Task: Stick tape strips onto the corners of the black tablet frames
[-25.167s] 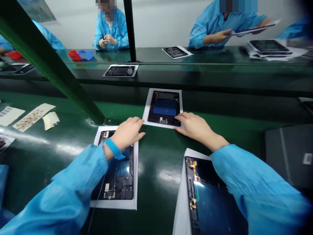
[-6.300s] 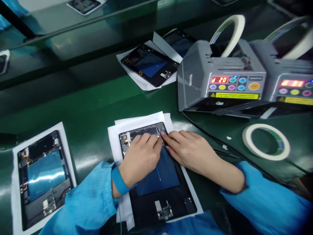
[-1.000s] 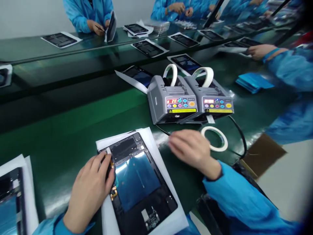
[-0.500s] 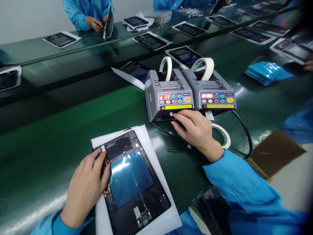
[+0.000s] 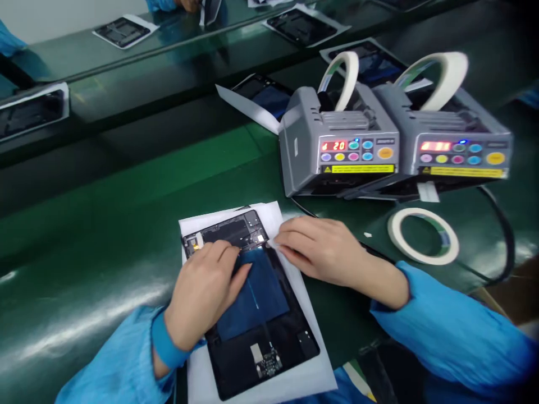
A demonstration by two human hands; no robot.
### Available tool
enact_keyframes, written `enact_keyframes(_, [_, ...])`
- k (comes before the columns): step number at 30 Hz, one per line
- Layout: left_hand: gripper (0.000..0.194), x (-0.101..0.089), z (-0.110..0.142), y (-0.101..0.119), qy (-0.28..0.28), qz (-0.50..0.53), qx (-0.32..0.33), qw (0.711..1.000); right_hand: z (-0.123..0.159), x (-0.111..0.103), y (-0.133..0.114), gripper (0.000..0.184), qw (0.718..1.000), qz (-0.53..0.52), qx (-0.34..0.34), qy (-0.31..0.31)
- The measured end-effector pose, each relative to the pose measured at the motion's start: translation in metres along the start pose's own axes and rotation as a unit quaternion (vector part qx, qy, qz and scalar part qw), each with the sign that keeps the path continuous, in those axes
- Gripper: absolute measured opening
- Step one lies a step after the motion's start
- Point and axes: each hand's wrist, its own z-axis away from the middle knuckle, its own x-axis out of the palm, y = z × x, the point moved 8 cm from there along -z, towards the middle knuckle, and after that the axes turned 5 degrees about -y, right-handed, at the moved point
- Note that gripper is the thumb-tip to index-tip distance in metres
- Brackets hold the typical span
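Note:
An opened tablet [image 5: 303, 336] with a blue battery panel [image 5: 265, 292] and bare circuitry lies on a white sheet [image 5: 311, 376]. My left hand [image 5: 206, 292] rests over its upper left part, fingers bent and touching it, thumb apart; the spot under the fingertips is hidden. At the tablet's upper right edge, my right hand [image 5: 324, 249] is closed in a pinch on a small piece of white tape [image 5: 273, 243]. Beyond it stand a grey tape dispenser [image 5: 303, 143] and a second tape dispenser [image 5: 455, 134], whose cut white strip [image 5: 428, 192] hangs from the front.
A loose tape roll [image 5: 393, 233] lies right of my right hand, near a black cable [image 5: 507, 252]. Other opened tablets on sheets, such as one tablet [image 5: 33, 115] at left, line the far bench. Another person's hand [image 5: 189, 5] shows at the top.
My right hand has left the front of the nearer dispenser and come to the tablet's right edge with white tape. My left hand has shifted right across the tablet. The view has moved closer.

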Motion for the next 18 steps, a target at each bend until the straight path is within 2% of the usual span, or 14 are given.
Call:
enact_keyframes(3, [0.02, 0.009, -0.021, 0.003, 0.001, -0.008, -0.016, 1.0, -0.013, 0.029, -0.001, 0.018, 0.999, -0.04, -0.013, -0.032])
enact_keyframes(6, [0.019, 0.015, -0.033, 0.004, 0.014, -0.001, -0.002, 1.0, -0.013, 0.041, 0.007, 0.02, 0.997, -0.071, -0.008, -0.03])
enact_keyframes(12, [0.019, 0.016, -0.038, -0.001, 0.046, 0.077, 0.01, 0.996, -0.008, 0.039, 0.018, 0.022, 0.994, -0.106, 0.017, -0.026])
enact_keyframes(18, [0.018, 0.015, -0.039, 0.0, 0.061, 0.126, 0.023, 0.99, -0.01, 0.04, 0.016, 0.023, 0.996, -0.086, 0.008, -0.029])
